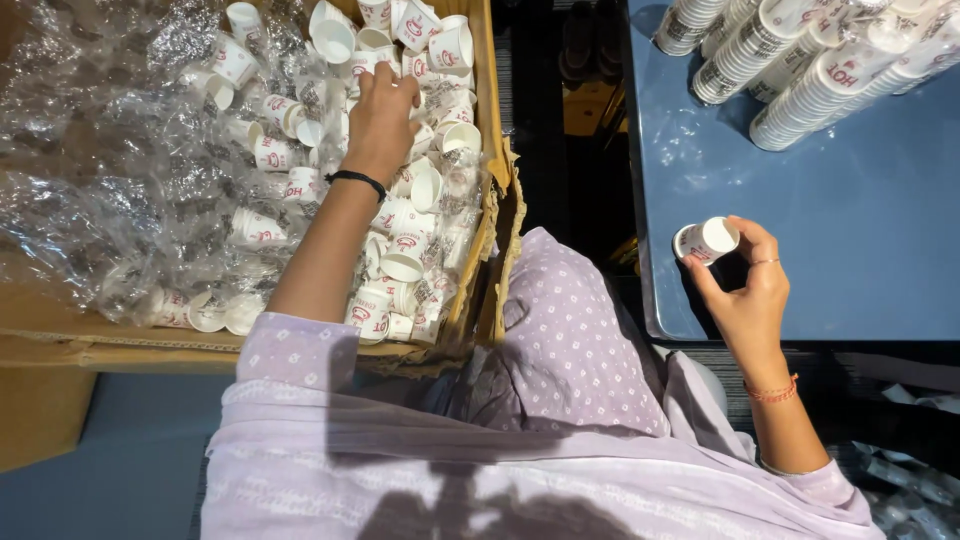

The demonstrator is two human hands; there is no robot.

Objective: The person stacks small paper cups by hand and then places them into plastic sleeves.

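Dozens of small white paper cups (pixel 400 255) with red print lay loose in a cardboard box (pixel 60 335) lined with crumpled clear plastic (pixel 90 170). The left hand (pixel 381 112) reached deep into the pile, palm down, fingers curled onto the cups near the far end; whether they pinched one could not be told. A black band circled that wrist. Further right, over the edge of a blue table (pixel 860 230), the right hand (pixel 745 290) held a single cup (pixel 707 240) on its side, pinched between thumb and fingertips, mouth facing right. Sleeved stacks of cups (pixel 800 55) lay at the table's far end.
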